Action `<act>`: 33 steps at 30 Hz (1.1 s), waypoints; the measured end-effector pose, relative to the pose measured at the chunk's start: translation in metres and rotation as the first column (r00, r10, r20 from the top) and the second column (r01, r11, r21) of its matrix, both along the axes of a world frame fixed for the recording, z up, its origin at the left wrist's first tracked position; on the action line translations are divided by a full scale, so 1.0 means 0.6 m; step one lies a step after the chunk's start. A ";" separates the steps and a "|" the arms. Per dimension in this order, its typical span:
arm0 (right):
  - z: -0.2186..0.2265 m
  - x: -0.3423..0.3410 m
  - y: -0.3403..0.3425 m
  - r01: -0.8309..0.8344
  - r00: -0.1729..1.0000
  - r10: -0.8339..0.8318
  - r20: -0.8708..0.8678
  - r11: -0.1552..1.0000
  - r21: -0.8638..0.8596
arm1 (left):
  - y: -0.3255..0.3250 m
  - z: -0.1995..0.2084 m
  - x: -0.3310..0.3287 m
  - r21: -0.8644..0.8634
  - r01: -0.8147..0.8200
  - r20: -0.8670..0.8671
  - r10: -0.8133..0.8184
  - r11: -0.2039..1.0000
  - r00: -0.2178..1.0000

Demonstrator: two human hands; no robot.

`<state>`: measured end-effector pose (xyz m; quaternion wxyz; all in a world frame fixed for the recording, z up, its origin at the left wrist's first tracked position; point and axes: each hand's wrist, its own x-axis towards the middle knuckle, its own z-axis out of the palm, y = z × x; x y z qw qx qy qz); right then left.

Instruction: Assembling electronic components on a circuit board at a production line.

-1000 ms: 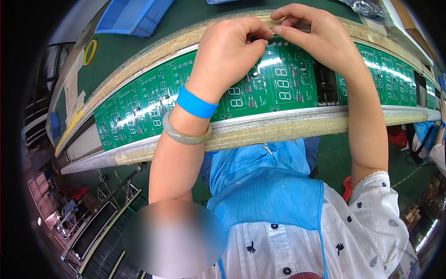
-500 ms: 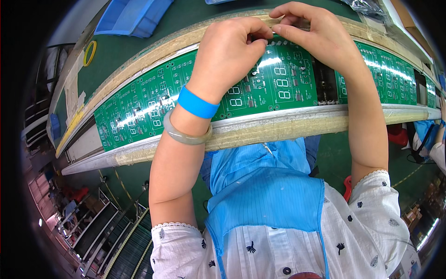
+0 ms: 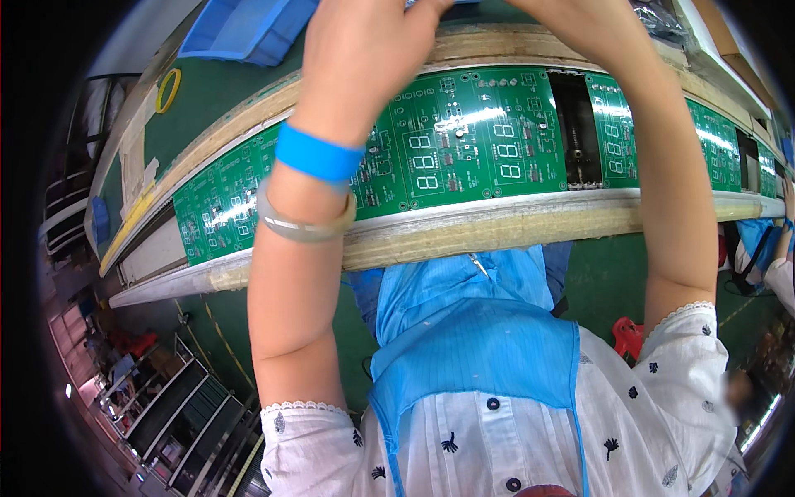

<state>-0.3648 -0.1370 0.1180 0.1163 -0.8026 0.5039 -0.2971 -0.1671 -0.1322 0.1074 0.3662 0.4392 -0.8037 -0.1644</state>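
Note:
Both hands are reaching past the far rail to the top edge of the view. My left hand point(image 3: 364, 50) is above the rail, and its fingertips are cut off or smeared, so I cannot see what they hold. Only the back and wrist of my right hand point(image 3: 592, 25) show; its fingers lie outside the picture. Below them, a green circuit board point(image 3: 476, 178) with white digit displays and small components lies between the rails, touched by neither hand. Several small parts stand in a row near its far edge.
More green boards point(image 3: 617, 157) continue along the line, with a dark gap point(image 3: 573, 124) between two of them. A taped near rail point(image 3: 497, 219) runs before my apron. Beyond the far rail are a blue bin point(image 3: 240, 33), a yellow tape ring point(image 3: 168, 91) and clear plastic bags point(image 3: 658, 21).
Both hands have left the far edge of the circuit board and moved outward, away from me, partly out of view. They have also drawn apart. The boards have barely shifted.

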 end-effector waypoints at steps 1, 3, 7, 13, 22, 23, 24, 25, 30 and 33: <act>0.005 0.007 -0.016 -0.006 1.000 0.006 0.000 1.000 -0.003 | -0.026 -0.010 0.007 -0.003 -0.006 0.000 0.006 1.000 1.000; 0.009 0.024 -0.051 -0.182 0.945 0.178 -0.275 0.983 0.013 | -0.084 -0.036 0.024 -0.243 0.036 0.323 0.046 0.969 0.945; 0.035 -0.004 -0.081 -0.377 0.865 0.434 -0.252 0.894 0.243 | -0.109 -0.002 -0.015 -0.131 0.002 0.682 0.089 0.991 0.726; -0.002 0.043 -0.099 -0.129 0.828 0.208 -0.520 0.974 0.186 | -0.125 -0.007 -0.008 0.028 0.104 0.540 -0.103 0.994 0.835; -0.027 0.048 -0.089 0.026 0.814 -0.029 -0.581 1.000 -0.014 | -0.130 -0.005 0.005 0.034 0.046 0.456 -0.057 0.998 0.888; -0.031 0.044 -0.088 0.024 0.810 -0.065 -0.582 0.997 -0.078 | -0.128 0.005 0.013 0.175 0.196 0.255 -0.237 0.965 0.937; -0.033 0.036 -0.086 0.029 0.808 -0.070 -0.585 0.996 -0.080 | -0.132 -0.003 0.005 0.173 0.202 0.252 -0.242 0.964 0.937; -0.036 0.041 -0.084 -0.010 0.832 -0.084 -0.549 0.986 -0.165 | -0.131 -0.012 0.005 0.072 0.076 0.319 -0.095 0.994 0.943; -0.023 0.048 -0.055 0.028 0.949 -0.107 -0.296 0.965 -0.260 | -0.112 -0.003 0.026 0.052 0.008 0.135 -0.015 0.999 0.991; -0.023 0.041 -0.038 -0.049 0.994 0.000 -0.113 0.902 -0.428 | -0.092 0.010 0.034 0.275 0.087 -0.096 -0.063 0.957 0.993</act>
